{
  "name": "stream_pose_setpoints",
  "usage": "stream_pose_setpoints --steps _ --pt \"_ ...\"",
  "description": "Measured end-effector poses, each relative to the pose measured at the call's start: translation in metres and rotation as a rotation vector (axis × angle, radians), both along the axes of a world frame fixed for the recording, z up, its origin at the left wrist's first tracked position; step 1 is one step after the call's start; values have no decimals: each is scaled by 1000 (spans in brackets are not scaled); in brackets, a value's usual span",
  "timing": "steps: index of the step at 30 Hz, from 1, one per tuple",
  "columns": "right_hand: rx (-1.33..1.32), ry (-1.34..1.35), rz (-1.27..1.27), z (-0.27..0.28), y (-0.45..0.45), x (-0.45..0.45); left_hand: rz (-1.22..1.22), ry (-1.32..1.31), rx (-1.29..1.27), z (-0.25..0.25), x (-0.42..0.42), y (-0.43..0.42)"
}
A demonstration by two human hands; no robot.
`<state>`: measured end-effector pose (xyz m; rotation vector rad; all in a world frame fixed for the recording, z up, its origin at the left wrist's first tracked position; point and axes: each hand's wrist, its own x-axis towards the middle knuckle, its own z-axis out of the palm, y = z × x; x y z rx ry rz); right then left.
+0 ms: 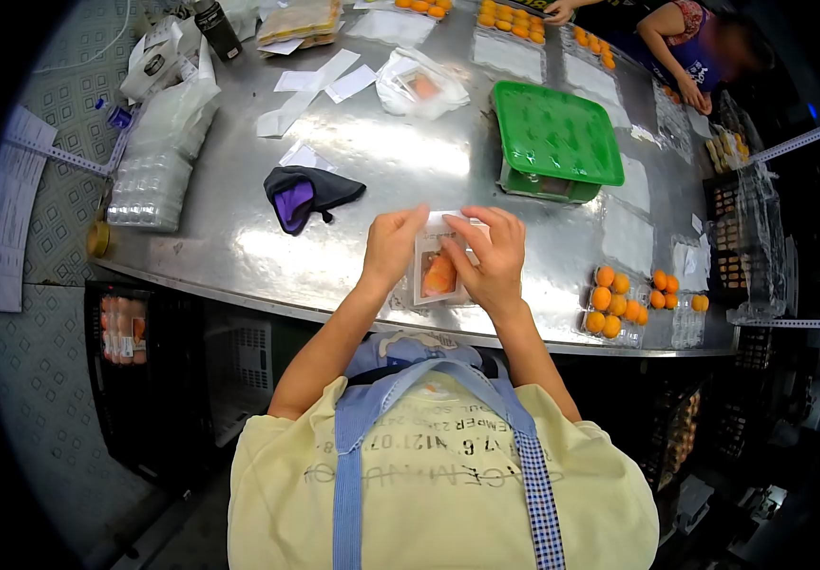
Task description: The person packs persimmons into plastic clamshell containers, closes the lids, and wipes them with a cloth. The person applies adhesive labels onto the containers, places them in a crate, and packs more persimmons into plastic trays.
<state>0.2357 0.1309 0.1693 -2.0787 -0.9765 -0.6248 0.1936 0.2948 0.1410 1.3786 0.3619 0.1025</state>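
A small pack with a printed white label and orange contents (438, 273) lies at the near edge of the metal table (372, 171), between my two hands. My left hand (393, 245) is at the pack's upper left corner, its fingers pressed together; what they pinch is too small to tell. Over the pack's upper right side, my right hand (493, 252) has its fingers bent and somewhat apart, with thumb and fingertips touching the label's top edge. A dark cloth pouch with purple lining (301, 197) lies to the left of the hands.
A green lid (558, 133) covers a box at right. Orange fruit (610, 301) sits in trays at the near right. Stacked clear trays (153, 171) stand left, a white plastic bag (419, 84) lies farther back, and a co-worker (681, 47) leans in at the far right.
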Motion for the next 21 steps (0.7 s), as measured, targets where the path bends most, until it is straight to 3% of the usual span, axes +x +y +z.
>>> stream_pose_setpoints --steps 13,21 --pt "6 -189 9 -21 -11 -9 -18 18 142 -12 -15 -16" --pt "4 -114 -19 -17 -13 -13 -8 -14 223 -15 -19 -23"
